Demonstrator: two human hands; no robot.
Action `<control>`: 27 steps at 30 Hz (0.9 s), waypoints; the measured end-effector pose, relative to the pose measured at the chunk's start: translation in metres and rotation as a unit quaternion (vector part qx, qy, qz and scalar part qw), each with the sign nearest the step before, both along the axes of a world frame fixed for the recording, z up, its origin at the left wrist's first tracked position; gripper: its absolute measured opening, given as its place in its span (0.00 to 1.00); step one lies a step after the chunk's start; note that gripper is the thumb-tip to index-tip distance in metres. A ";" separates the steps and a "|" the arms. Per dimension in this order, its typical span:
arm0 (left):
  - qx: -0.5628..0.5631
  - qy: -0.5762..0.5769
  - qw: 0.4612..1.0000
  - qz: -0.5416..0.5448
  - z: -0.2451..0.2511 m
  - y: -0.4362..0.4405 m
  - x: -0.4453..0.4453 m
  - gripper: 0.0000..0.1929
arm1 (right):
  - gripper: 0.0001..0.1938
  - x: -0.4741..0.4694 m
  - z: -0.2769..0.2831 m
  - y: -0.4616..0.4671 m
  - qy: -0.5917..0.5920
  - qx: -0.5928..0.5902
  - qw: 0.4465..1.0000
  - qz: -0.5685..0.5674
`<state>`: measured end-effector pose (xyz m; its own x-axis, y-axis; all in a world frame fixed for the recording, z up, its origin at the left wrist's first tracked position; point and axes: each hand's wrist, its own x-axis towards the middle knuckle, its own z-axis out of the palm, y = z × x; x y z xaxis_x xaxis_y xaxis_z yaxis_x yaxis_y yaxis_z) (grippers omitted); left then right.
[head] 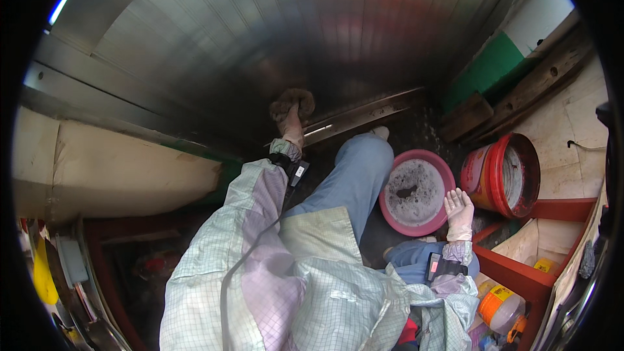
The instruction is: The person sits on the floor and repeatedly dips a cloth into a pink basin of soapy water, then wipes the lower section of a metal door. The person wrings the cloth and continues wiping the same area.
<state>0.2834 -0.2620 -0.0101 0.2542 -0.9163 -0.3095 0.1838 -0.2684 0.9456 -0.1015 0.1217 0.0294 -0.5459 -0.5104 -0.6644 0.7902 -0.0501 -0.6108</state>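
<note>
My left hand (292, 124) presses a brown cloth (292, 102) against the lower part of a ribbed metal shutter or panel (273, 24). Palm up and fingers nearly straight, my right hand (459, 214) is empty, in a pale glove, beside the rim of a pink basin (451, 175). Grey, foamy water (414, 192) fills much of the basin. A red bucket (497, 175) with a whitish inside stands tilted in view, just right of the basin.
Red frame bars (516, 268) and a plastic bottle with an orange label (499, 304) lie at the lower right. A wooden beam (536, 80) runs along the right wall. A pale padded or covered panel (131, 170) sticks out at the left. My bent knees flank the basin.
</note>
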 end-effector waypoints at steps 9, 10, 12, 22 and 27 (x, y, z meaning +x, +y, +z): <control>-0.035 0.000 0.998 0.048 -0.072 -0.003 0.013 0.26 | 0.15 0.006 0.004 -0.007 -0.006 0.008 1.000 0.008; 0.018 0.008 0.999 0.043 -0.073 0.000 0.015 0.28 | 0.15 0.006 0.004 -0.008 -0.008 0.006 1.000 0.011; 0.118 0.026 0.992 0.032 -0.073 0.003 0.019 0.30 | 0.15 0.005 0.003 -0.007 -0.015 -0.002 1.000 0.015; 0.175 0.229 0.943 -0.164 0.014 0.012 0.020 0.21 | 0.13 0.003 -0.002 -0.009 -0.014 -0.020 0.999 0.020; 0.165 0.281 0.930 -0.172 0.125 0.013 -0.031 0.29 | 0.13 0.002 -0.002 -0.005 -0.012 -0.023 1.000 0.016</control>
